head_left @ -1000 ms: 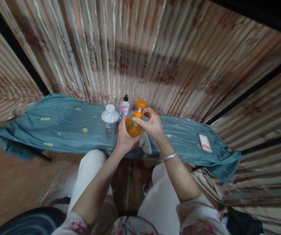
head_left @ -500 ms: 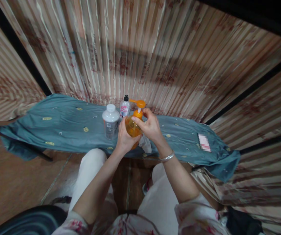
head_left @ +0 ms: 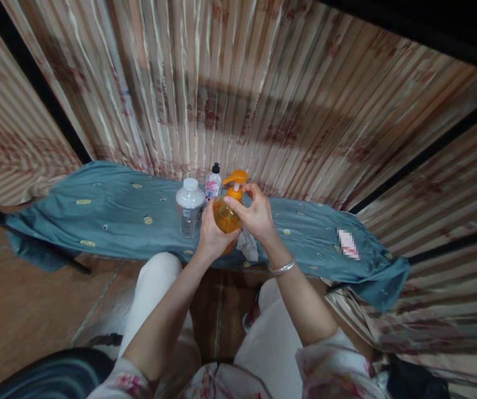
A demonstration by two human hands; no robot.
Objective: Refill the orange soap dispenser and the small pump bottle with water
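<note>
Teal cloth point(head_left: 113, 221) covers the long bench from its left end across to the right. At nine o'clock from the pump bottle point(head_left: 226, 216) stands a clear, white-capped bottle point(head_left: 190, 208); at eleven, a smaller black-capped bottle point(head_left: 213, 185). The left hand point(head_left: 212, 235) wraps the pump bottle's side, fingers curved round it, over the bench's middle; its orange pump head point(head_left: 239, 177) points its spout toward nine. At five o'clock lies a crumpled white tissue point(head_left: 247, 245). The right hand point(head_left: 258, 213) pinches shoulder and collar between thumb and forefinger, remaining fingers hidden. Towards three lies a pixelated packet point(head_left: 348, 244).
</note>
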